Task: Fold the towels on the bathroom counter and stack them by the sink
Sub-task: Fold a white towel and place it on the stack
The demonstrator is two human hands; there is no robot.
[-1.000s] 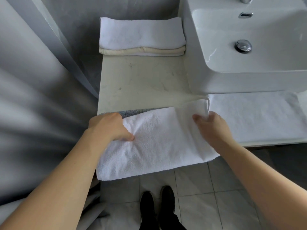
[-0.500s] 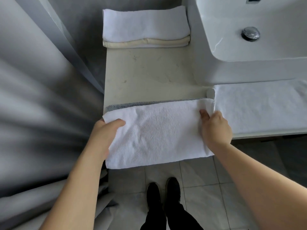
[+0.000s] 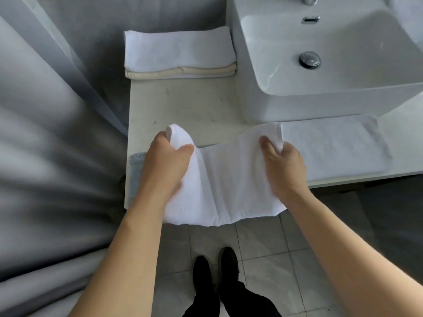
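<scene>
A folded white towel [image 3: 229, 181] hangs lifted off the counter's front edge, sagging in the middle. My left hand [image 3: 167, 163] grips its left end, and my right hand [image 3: 281, 165] pinches its right top corner. Under it a grey-blue towel [image 3: 135, 170] peeks out at the counter's left front corner. A stack of folded towels [image 3: 178, 53], white on top of cream, sits at the back of the counter beside the white sink [image 3: 332, 65]. Another white towel [image 3: 332, 145] lies flat in front of the sink.
The marble counter [image 3: 183, 104] shows bare stone between the stack and my hands. A grey curtain [image 3: 45, 156] hangs at the left. A wall panel stands behind the stack. My black shoes [image 3: 215, 268] stand on the tiled floor below.
Both hands have taken hold of the white towel's ends and raised it off the counter, bringing it slightly toward the back. The grey-blue towel underneath now shows at the left.
</scene>
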